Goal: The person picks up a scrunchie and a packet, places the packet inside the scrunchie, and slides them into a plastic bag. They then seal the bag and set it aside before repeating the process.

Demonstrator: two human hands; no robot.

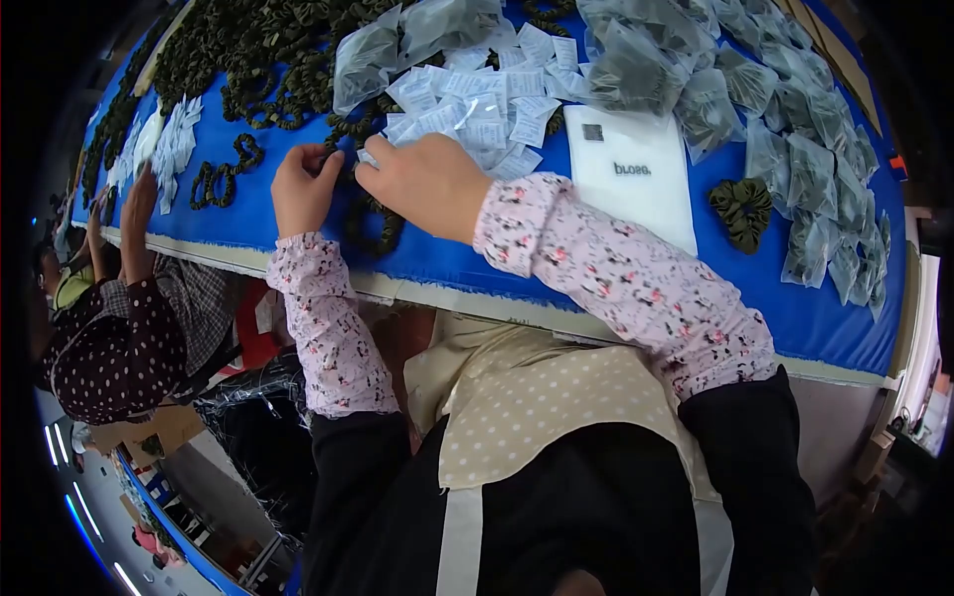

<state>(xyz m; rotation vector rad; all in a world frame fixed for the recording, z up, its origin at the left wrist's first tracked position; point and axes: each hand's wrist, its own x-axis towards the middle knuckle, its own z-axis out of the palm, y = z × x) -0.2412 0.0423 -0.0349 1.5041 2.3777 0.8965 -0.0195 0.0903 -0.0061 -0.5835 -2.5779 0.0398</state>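
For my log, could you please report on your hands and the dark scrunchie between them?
Left hand, right hand close together over blue table. Dark scrunchie between them; grip on it unclear. White labels piled beyond right hand.

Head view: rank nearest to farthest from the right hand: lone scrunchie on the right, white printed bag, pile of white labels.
From the right hand:
1. Pile of white labels: just beyond the hand, toward the far side of the table.
2. White printed bag: to the hand's right, lying flat.
3. Lone scrunchie: farther right, past the bag.
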